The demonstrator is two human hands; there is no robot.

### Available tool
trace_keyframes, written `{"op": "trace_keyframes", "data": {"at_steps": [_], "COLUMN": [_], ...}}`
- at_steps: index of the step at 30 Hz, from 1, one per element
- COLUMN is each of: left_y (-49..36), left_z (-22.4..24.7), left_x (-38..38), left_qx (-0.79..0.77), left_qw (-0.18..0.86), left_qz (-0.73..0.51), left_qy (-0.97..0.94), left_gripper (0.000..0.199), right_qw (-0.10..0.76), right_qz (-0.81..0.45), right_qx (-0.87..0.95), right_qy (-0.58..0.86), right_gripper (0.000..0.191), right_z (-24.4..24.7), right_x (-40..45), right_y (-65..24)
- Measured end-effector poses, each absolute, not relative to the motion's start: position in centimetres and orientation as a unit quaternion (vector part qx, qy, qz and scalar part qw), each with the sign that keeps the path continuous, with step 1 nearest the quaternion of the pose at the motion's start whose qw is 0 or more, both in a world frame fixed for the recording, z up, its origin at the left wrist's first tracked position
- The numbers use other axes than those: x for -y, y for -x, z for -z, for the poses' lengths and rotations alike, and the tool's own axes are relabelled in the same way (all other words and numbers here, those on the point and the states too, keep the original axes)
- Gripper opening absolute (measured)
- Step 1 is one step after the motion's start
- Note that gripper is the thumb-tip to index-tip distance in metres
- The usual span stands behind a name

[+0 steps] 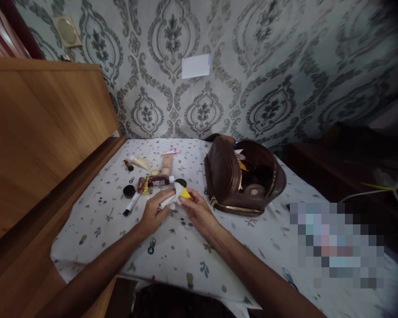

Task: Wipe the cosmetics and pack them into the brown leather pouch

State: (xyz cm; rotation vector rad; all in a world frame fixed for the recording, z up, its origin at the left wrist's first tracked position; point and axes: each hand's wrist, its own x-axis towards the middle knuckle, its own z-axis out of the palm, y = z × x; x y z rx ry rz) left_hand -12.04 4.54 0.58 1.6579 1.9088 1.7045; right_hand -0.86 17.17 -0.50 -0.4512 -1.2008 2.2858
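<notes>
White cloth (178, 191) between curled left fingers (162, 195)

No legible text or numbers

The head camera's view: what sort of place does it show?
Probably a room in a home, perhaps a bedroom: it has patterned wallpaper, a wooden cabinet and a printed cloth beneath a brown bag.

My cloth-covered bench (119, 247) carries an open brown bag (223, 170), a beige tube (167, 163), a cream tube (141, 163), a dark bottle (158, 180) and a black container (129, 191).
</notes>
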Motion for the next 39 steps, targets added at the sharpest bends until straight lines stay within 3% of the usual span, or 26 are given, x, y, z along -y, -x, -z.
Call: {"op": "trace_keyframes", "data": {"at_steps": [5,11,15,21,28,33,39], "left_y": [12.0,11.9,11.7,11.5,11.3,11.4,11.6], "left_z": [-1.0,-0.7,-0.7,-0.6,-0.5,-0.2,-0.2], "left_x": [-4.6,-4.9,-5.0,-5.0,-4.9,-5.0,-5.2], "left_qx": [-0.654,-0.663,-0.676,-0.669,-0.684,-0.725,-0.727], "left_qw": [0.137,0.196,0.272,0.327,0.299,0.209,0.245], "left_qz": [-0.567,-0.584,-0.584,-0.578,-0.587,-0.576,-0.587], "left_qy": [-0.482,-0.425,-0.357,-0.335,-0.314,-0.316,-0.259], "left_gripper": [0.034,0.037,0.041,0.052,0.043,0.047,0.056], "right_qw": [0.231,0.289,0.346,0.431,0.406,0.366,0.306], "right_qz": [-0.859,-0.802,-0.699,-0.431,-0.292,-0.339,-0.553], "right_qx": [0.433,0.5,0.606,0.783,0.86,0.862,0.772], "right_qy": [0.145,0.156,0.159,0.126,0.1,0.093,0.068], "right_gripper": [0.049,0.049,0.047,0.026,0.031,0.036,0.045], "right_z": [0.0,-0.1,0.2,0.1,0.1,-0.7,-2.1], "right_x": [-16.6,-16.3,-16.7,-16.8,-16.1,-16.2,-16.4], "right_y": [0.7,0.6,0.4,-0.2,-0.6,-0.9,-1.4]}}
